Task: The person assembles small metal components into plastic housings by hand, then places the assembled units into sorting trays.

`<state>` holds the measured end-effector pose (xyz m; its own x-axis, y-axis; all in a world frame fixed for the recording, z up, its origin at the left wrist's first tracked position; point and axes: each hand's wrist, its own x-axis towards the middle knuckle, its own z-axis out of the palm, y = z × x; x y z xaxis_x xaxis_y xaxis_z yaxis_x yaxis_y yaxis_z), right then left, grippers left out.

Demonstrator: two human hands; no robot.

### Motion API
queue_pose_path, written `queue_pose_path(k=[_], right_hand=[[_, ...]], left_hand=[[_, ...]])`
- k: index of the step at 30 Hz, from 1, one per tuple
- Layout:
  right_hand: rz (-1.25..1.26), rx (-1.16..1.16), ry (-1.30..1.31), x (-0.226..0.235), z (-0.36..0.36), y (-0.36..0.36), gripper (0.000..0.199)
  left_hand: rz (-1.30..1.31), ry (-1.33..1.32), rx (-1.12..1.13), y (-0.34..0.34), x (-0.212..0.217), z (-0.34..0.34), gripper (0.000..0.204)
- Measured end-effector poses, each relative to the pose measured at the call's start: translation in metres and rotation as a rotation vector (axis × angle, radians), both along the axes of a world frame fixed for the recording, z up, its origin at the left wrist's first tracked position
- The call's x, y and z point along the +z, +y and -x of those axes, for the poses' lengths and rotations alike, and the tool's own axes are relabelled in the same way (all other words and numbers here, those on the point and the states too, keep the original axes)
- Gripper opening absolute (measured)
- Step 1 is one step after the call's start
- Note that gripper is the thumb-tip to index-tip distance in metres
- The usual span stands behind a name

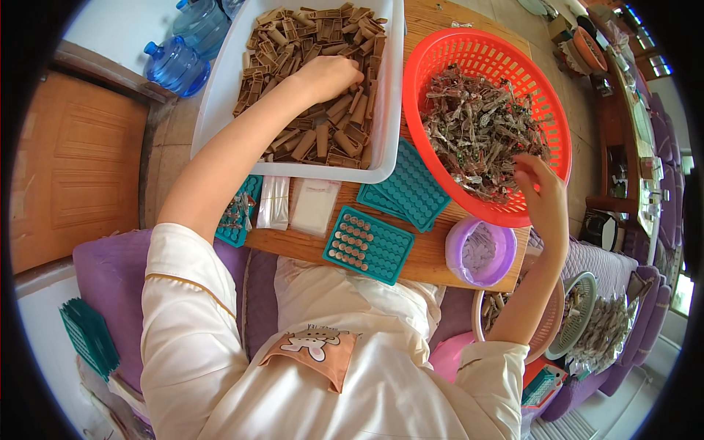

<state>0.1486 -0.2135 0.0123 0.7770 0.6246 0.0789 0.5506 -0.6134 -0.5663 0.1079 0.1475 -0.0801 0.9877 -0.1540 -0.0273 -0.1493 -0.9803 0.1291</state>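
My left hand (330, 77) reaches into a white plastic bin (293, 171), its fingers curled down among brown plastic casings (323, 139); whatever they grip is hidden. At the right side of a red plastic basket (413, 110), my right hand (541, 183) has thumb and fingers apart, the tips by a tangled heap of wired parts in clear wrapping (477, 128). Between my arms lies a teal tray with round pockets (389, 253). Small round metal-coloured pieces (352, 238) fill several rows at its left.
More teal trays (414, 183) lie under the basket's left edge. Clear plastic bags (314, 207) sit below the bin. A purple tub (506, 253) of small pale pieces stands at the wooden table's (433, 271) front right. Blue water bottles (180, 70) stand far left.
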Motion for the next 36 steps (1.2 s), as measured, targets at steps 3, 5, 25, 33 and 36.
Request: queue_pose_path(k=[3,5,25,33,36], right_hand=[[0.092,0.075,0.067,-0.012,-0.010,0.015,0.023],[0.091,0.062,0.112,-0.015,-0.011,0.034,0.023],[-1.048,-0.157,0.798,-0.004,-0.035,0.016,0.011],[-1.581,0.309,1.080,0.015,-0.057,0.004,0.012],[-1.608,0.353,1.034,0.054,-0.069,-0.003,0.009]], left_hand=[[0.056,-0.087,0.003,0.006,0.003,0.006,0.024],[0.087,-0.181,-0.015,0.007,0.009,0.012,0.022],[1.657,0.033,0.084,-0.102,0.065,0.104,0.053],[1.781,0.037,0.054,-0.103,0.053,0.112,0.030],[1.829,0.056,0.076,-0.105,0.053,0.105,0.025]])
